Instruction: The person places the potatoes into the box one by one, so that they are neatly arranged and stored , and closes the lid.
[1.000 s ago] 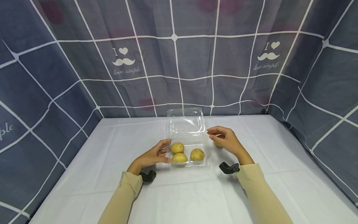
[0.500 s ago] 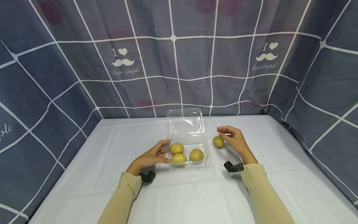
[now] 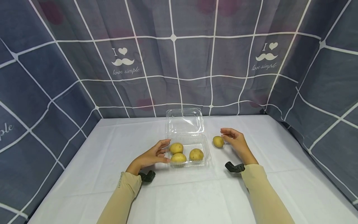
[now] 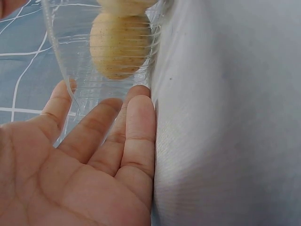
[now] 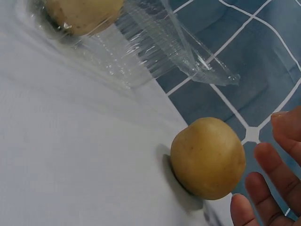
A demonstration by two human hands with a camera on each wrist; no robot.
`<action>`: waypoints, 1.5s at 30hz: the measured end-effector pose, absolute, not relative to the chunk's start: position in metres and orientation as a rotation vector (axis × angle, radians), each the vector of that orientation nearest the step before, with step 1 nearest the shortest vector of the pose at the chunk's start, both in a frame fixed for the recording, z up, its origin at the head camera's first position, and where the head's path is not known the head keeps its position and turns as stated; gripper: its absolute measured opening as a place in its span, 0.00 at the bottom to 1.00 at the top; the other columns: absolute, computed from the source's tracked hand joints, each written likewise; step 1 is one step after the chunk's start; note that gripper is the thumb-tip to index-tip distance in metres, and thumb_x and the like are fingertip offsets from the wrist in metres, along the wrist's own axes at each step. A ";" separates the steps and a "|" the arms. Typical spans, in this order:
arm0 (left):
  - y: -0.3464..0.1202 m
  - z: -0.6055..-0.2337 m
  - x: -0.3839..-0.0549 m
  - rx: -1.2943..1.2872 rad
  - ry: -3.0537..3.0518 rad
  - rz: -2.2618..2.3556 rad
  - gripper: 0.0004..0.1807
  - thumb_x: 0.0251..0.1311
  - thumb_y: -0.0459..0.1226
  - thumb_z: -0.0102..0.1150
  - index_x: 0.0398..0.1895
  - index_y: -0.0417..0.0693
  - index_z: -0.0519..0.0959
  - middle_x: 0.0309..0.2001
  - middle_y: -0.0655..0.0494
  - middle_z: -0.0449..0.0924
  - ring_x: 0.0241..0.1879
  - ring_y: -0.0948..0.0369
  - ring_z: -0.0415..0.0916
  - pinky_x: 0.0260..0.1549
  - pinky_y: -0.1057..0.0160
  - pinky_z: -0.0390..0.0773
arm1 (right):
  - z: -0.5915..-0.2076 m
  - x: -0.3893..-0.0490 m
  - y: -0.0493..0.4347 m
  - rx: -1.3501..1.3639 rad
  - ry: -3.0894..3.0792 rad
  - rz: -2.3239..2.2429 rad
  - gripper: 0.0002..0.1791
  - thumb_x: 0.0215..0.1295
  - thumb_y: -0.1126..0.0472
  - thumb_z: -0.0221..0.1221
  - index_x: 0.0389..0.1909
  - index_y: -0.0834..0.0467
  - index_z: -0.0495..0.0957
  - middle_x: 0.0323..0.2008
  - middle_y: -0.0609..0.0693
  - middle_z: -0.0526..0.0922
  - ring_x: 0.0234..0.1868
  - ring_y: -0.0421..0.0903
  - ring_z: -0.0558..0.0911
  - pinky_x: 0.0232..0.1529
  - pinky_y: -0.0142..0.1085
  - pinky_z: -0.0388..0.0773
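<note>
Three yellow potatoes lie in a clear plastic clamshell box (image 3: 184, 144), its lid (image 3: 185, 121) raised at the back: two at the left, such as the rear-left potato (image 3: 176, 148), and one right potato (image 3: 196, 154). My left hand (image 3: 152, 154) rests at the box's left side, and in the left wrist view its fingertips (image 4: 140, 110) meet the ribbed wall. A fourth, loose potato (image 3: 218, 141) sits on the tablecloth right of the box. Just beyond it is my right hand (image 3: 236, 141), fingers loosely bent, holding nothing; the right wrist view shows a gap between fingertips and potato (image 5: 208, 158).
A white cloth (image 3: 193, 196) covers the table. Dark grey checked curtains (image 3: 193, 62) with white lines hang behind it and along both sides. Black wrist mounts (image 3: 234, 167) sit by both sleeve cuffs.
My right hand has moved right, away from the box, uncovering the loose potato on the cloth. The left hand and the box stay in place.
</note>
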State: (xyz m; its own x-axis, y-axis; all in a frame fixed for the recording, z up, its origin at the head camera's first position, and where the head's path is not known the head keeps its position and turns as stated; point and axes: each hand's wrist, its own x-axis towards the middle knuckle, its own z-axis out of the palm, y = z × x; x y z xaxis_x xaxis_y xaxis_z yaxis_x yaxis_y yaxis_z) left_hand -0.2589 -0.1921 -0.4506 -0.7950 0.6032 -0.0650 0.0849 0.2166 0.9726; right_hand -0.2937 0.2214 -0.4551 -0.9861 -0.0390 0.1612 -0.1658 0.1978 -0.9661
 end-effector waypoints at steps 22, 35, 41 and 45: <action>-0.194 -0.452 -0.260 0.637 2.060 1.604 0.54 0.67 0.34 0.71 0.87 0.41 0.46 0.86 0.35 0.45 0.83 0.35 0.49 0.81 0.38 0.55 | -0.470 -0.296 0.222 0.220 -2.555 1.878 0.33 0.71 0.68 0.68 0.72 0.74 0.70 0.64 0.68 0.78 0.50 0.39 0.77 0.49 0.23 0.77; -0.192 -0.449 -0.259 0.635 2.061 1.604 0.53 0.68 0.32 0.71 0.87 0.39 0.46 0.86 0.35 0.45 0.83 0.35 0.50 0.81 0.38 0.56 | -0.472 -0.296 0.223 0.229 -2.608 1.799 0.32 0.67 0.67 0.71 0.68 0.76 0.74 0.53 0.63 0.83 0.45 0.41 0.80 0.45 0.25 0.80; -0.192 -0.450 -0.259 0.632 2.062 1.602 0.53 0.68 0.32 0.71 0.87 0.40 0.47 0.86 0.36 0.45 0.83 0.35 0.49 0.81 0.38 0.55 | -0.473 -0.295 0.223 0.230 -2.620 1.769 0.31 0.67 0.67 0.71 0.67 0.76 0.75 0.52 0.63 0.83 0.45 0.42 0.79 0.44 0.24 0.79; -0.192 -0.450 -0.259 0.630 2.068 1.596 0.53 0.68 0.33 0.71 0.87 0.41 0.47 0.86 0.36 0.46 0.83 0.35 0.49 0.81 0.38 0.55 | -0.473 -0.295 0.222 0.227 -2.600 1.760 0.30 0.66 0.68 0.72 0.66 0.76 0.76 0.52 0.63 0.83 0.44 0.41 0.79 0.44 0.24 0.79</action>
